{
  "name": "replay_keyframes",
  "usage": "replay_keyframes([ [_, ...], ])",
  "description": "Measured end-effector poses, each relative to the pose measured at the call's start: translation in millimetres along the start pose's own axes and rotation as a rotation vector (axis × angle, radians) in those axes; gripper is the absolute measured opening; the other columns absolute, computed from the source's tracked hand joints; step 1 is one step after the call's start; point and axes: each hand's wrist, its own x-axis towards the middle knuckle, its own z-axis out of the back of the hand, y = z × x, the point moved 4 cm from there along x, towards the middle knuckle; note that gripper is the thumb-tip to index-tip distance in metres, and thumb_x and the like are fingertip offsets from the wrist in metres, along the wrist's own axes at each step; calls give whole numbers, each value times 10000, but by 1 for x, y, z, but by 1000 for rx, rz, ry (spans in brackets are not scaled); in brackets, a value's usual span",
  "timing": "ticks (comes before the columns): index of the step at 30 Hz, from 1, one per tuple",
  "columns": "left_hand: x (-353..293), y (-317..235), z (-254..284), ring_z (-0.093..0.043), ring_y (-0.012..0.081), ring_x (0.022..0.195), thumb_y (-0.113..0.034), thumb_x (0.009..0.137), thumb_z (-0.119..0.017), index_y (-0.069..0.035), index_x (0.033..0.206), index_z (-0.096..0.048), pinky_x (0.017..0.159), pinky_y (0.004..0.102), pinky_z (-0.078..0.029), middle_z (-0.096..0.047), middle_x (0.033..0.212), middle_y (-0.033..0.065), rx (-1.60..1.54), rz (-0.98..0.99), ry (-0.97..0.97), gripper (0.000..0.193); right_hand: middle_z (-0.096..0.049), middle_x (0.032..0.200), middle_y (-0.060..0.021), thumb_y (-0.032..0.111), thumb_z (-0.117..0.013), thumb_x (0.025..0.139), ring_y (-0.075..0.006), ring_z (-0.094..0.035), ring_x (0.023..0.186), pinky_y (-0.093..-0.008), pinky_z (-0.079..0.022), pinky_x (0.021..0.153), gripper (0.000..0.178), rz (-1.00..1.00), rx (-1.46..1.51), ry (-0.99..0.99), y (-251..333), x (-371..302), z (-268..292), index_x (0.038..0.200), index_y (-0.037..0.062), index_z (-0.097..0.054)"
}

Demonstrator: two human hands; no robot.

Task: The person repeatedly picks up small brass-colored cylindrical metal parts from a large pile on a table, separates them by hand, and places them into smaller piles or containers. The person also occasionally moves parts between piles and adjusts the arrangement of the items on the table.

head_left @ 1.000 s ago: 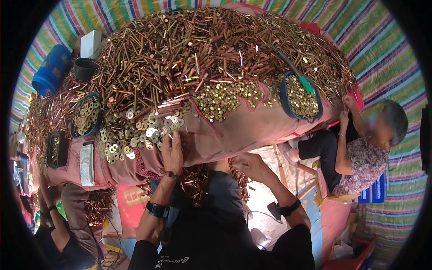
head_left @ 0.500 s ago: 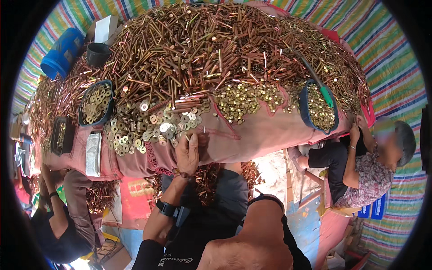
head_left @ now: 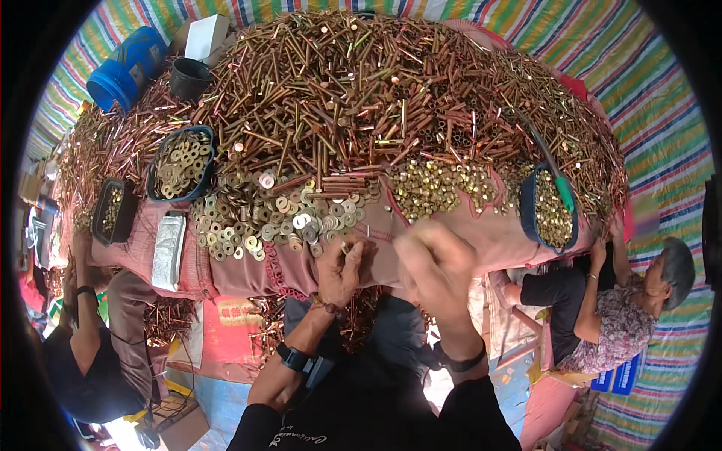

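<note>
My left hand (head_left: 338, 272) is closed, thumb against fingers, at the near edge of the pink cloth-covered table (head_left: 376, 259). Whatever its fingertips pinch is too small to make out. Just beyond it lie loose flat washers (head_left: 252, 218), heaped over one another. My right hand (head_left: 438, 259) hovers to its right, fingers curled and smeared by motion, so its grip does not show. Brass-coloured nuts (head_left: 429, 192) are spread beyond that hand. A small pin-like piece (head_left: 368, 231) stands on the cloth between the two hands. Copper-coloured bolts (head_left: 331, 98) form a wide pile behind everything.
At left are a blue-rimmed basket of washers (head_left: 180, 164), a dark tray (head_left: 114, 210) and a silvery block (head_left: 168, 252). A basket of nuts (head_left: 547, 207) with a green-handled tool (head_left: 562, 192) stands right. Co-workers sit at left (head_left: 86, 353) and right (head_left: 613, 323).
My right hand has swung from close below the camera out to the table edge, beside my left. The left stays closed near the washers. The whole view has shifted slightly.
</note>
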Motion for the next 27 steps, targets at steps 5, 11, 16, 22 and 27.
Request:
replay_keyframes([
  [5,-7,-18,-1,-716,265,914,-49,1078,-567,-13,1199,-634,821,350,-560,-714,1054,149,220,-157,67,143,-706,826,-66,157,-759,975,-163,-641,702,-308,-492,635,170,-3,-568,-15,-116,45,14,1025,-5,-755],
  [11,-4,-18,5,-728,290,1012,-29,1045,-608,-10,1187,-652,914,362,-560,-736,1115,160,197,-119,-25,149,-745,948,-174,226,-801,891,-397,-720,866,-468,-564,783,258,-50,-957,132,-162,56,-2,1047,25,-763],
  [16,8,-5,4,-728,282,1042,-44,1028,-656,2,1136,-685,932,372,-560,-744,1134,160,151,-82,-68,121,-746,893,-160,195,-806,882,-374,-729,820,-454,-570,758,224,12,-886,132,-170,67,-9,1025,30,-758],
  [22,10,-1,1,-715,283,992,-57,1017,-674,-5,1138,-689,899,369,-554,-736,1082,156,158,-105,-90,132,-710,698,-52,223,-787,979,-102,-645,581,-245,-487,518,222,-470,-104,87,-150,59,10,1003,14,-717],
  [27,5,8,1,-716,282,975,-79,1024,-662,-12,1156,-681,874,360,-553,-725,1078,148,173,-100,-73,149,-743,838,-80,190,-734,1015,-87,-662,642,-234,-506,533,236,-531,92,280,-110,38,1,1038,-41,-689],
])
